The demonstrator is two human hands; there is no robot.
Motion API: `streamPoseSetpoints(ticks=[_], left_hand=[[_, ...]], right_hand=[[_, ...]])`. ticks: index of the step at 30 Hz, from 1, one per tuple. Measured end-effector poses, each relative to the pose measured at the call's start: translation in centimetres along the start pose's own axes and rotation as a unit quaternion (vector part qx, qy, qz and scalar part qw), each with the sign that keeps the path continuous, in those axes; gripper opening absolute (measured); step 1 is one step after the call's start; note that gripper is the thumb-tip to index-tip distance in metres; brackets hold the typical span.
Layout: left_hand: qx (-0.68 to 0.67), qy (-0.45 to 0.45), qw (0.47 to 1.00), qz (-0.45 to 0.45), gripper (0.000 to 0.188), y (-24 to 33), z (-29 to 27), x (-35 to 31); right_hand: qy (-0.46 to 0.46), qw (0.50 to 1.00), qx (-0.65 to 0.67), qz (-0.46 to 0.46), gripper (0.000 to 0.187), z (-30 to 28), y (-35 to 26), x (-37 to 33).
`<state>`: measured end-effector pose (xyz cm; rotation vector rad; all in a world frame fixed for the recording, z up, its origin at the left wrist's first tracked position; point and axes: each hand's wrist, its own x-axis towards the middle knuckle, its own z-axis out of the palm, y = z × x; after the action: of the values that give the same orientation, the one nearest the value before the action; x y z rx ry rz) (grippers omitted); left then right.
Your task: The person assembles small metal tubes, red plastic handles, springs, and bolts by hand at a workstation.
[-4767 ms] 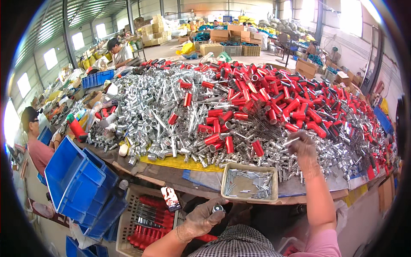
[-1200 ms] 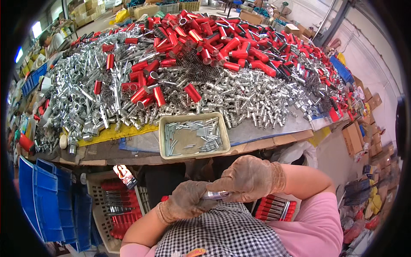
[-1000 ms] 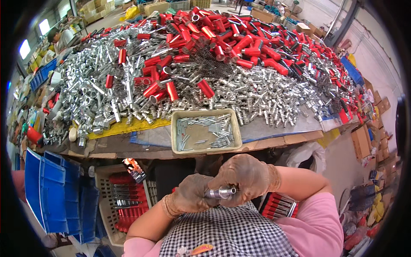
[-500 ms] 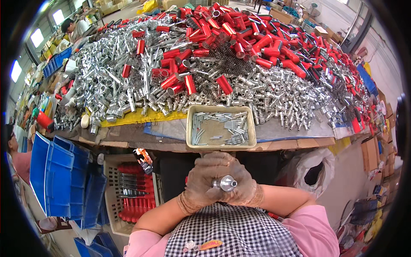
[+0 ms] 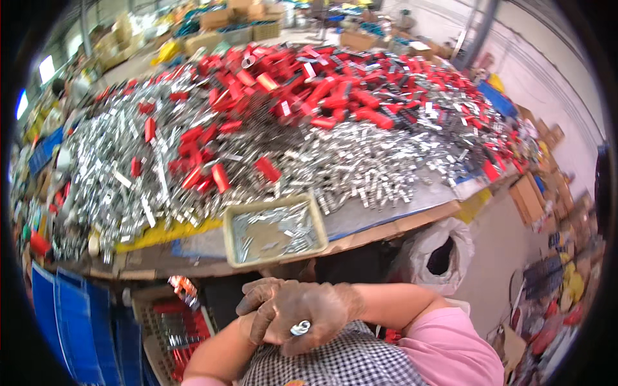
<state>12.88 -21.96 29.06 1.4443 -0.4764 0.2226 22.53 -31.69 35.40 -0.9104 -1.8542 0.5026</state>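
Observation:
My gloved hands are pressed together in front of my chest, over the checked apron point(image 5: 341, 360). Between them a small shiny metal fitting point(image 5: 300, 328) pokes out, its round end facing up; the rest of it is hidden in the gloves. My right hand point(image 5: 318, 312) is closed about it and covers much of the other hand. Overlapping at the left, my left hand point(image 5: 262, 309) has bent, partly spread fingers. Just beyond the hands, a cream tray point(image 5: 230, 241) of small metal pins rests on the table's near edge.
Loose metal fittings point(image 5: 360, 161) heap the table, with dark springs point(image 5: 264, 119) and red sleeves point(image 5: 335, 96) behind. At lower left are blue bins point(image 5: 64, 315) and a crate point(image 5: 151, 334) of red-handled parts. A white bag-lined bin point(image 5: 412, 260) stands right.
The view has swung, so table and tray appear shifted left and lower. My hands have turned about the fitting; its end shows less, and fingers now stick out at the left.

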Motion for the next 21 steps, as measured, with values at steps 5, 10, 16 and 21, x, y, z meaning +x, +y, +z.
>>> streamPoseSetpoints(ticks=[5, 10, 16, 21], left_hand=[[-0.033, 0.180, 0.982, 0.049, 0.051, -2.7, 1.1, -0.7], [0.289, 0.125, 0.940, 0.132, 0.031, 0.8, -0.8, 2.2], [-0.198, 0.200, 0.946, 0.160, 0.021, 3.2, -3.7, 1.3], [-0.211, 0.309, 0.926, 0.055, 0.035, -2.7, -0.9, -1.2]], right_hand=[[0.288, 0.927, -0.189, 0.150, 0.017, 3.4, -0.3, -2.8], [0.245, 0.950, -0.134, 0.143, 0.032, 0.8, -1.9, -2.0], [0.329, 0.817, 0.170, 0.442, 0.062, 1.5, 1.5, -14.8], [0.360, 0.556, 0.612, 0.433, 0.059, 2.8, -1.2, -17.1]])
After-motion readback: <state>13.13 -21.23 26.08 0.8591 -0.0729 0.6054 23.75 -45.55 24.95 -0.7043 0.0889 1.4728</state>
